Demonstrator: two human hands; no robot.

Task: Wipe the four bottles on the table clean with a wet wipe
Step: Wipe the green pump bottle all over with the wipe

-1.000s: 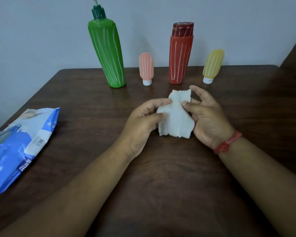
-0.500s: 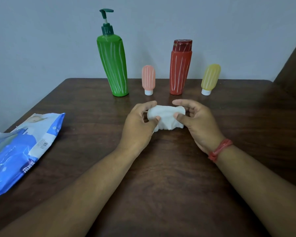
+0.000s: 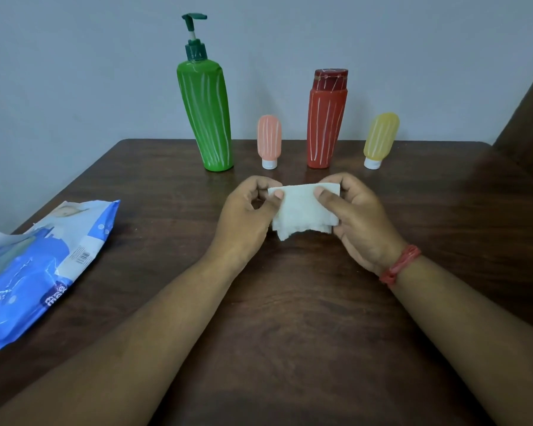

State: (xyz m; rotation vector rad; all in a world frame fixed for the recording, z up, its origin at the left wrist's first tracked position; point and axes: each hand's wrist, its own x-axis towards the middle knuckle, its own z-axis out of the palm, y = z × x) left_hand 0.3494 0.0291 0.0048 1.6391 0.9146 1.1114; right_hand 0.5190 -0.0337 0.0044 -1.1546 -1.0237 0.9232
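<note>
A white wet wipe [image 3: 302, 212], folded into a small rectangle, is held above the table's middle. My left hand [image 3: 246, 216] pinches its left edge and my right hand [image 3: 354, 216] pinches its right edge. Behind them, along the far edge, stand a tall green pump bottle [image 3: 208, 118], a small pink tube [image 3: 269, 141] on its white cap, a red bottle [image 3: 325, 121] with a dark red cap, and a small yellow tube [image 3: 379, 139] leaning on its white cap. All bear white stripes.
A blue and white pack of wet wipes [image 3: 40, 265] lies at the left edge of the dark wooden table [image 3: 290, 318], its flap raised. A grey wall rises behind the bottles. A dark surface [image 3: 530, 124] stands at the far right.
Both hands have folded the wipe from a loose, upright sheet through a bunched roll into a flat rectangle. The view has tilted up, showing the green bottle's pump.
</note>
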